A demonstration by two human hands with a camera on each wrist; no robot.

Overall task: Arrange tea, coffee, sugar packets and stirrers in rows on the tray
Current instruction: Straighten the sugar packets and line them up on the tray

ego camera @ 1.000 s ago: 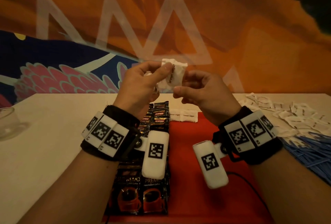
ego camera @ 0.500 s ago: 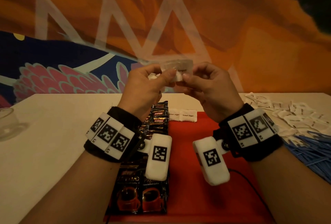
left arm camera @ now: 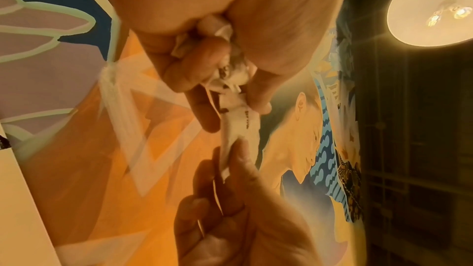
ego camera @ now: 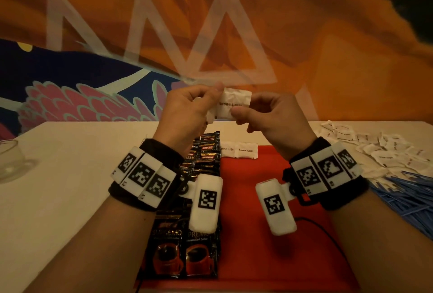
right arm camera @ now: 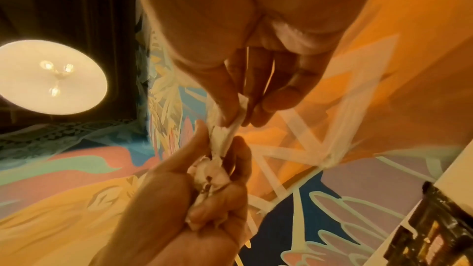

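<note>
**Kid:** Now the packet faces us and I can read "brown sugar". A moment ago it was turned and blurry. Why hold it up?

**Helper:** Maybe to pull one off the bunch. Let's go left to right. Far out past the left hand (ego camera: 187, 114) a glass bowl (ego camera: 10, 161) sits on the worktop (ego camera: 70, 175). That hand is closed around a bunch of crumpled packets (right arm camera: 210, 175) and pinches the edge of the sugar packet (ego camera: 234, 103).

**Kid:** And under that hand?

**Helper:** Coffee packets (ego camera: 185, 253) lie in a row on the left side of the red tray (ego camera: 257, 269). That row looks done, I think.

**Kid:** What's between the hands?

**Helper:** The sugar packet, held up in the air, not on the tray yet. Below it, two sugar packets on the tray (ego camera: 239, 151) lie side by side, touching. That looks like the start of a new row.

**Kid:** And the right hand (ego camera: 271, 121)?

**Helper:** Its thumb and fingers pinch the packet's other end. Out past it there's a loose sugar pile (ego camera: 386, 150), and nearer us blue stirrers (ego camera: 412, 194), both off the tray. I guess they wait close so they're easy to reach.
</note>
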